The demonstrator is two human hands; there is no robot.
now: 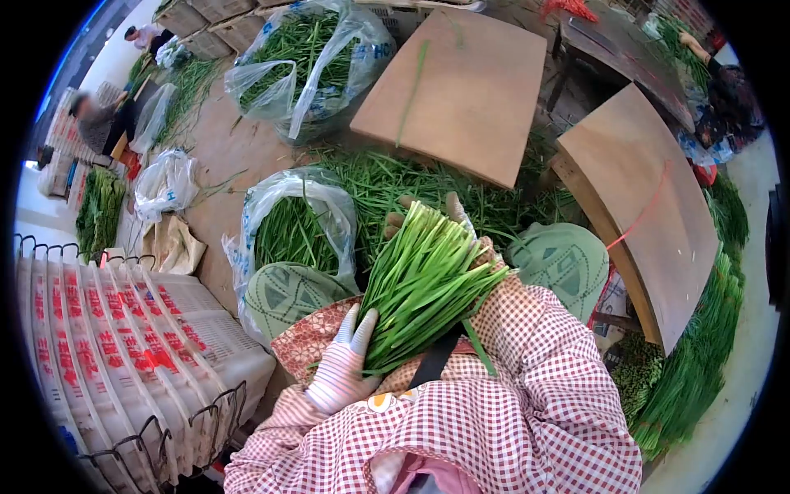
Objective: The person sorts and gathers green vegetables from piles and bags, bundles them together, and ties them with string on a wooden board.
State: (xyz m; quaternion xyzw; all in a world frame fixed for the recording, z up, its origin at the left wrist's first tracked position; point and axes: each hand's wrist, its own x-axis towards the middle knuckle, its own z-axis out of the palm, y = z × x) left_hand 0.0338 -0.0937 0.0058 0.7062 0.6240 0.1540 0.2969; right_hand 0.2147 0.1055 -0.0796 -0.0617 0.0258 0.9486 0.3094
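Note:
A thick bunch of garlic chives (432,288) lies slanting over my lap, its pale cut ends up and to the right. My left hand (341,366), in a striped glove, grips the bunch's lower left side, thumb and fingers pressed along the leaves. From behind the upper end my right hand (459,216) holds the bunch; gloved fingertips show past it, while the palm is hidden. Under the bunch is a checked apron (428,436). Just beyond my left knee stands an open plastic bag (341,193) with more chives inside.
Loose leaves (411,177) cover the floor ahead. A wooden board (461,90) and a curved-looking bench (650,198) stand in front and right. White crates (115,329) with red print are at left. Another full bag (317,62) stands farther off. Other people (107,123) sit at left.

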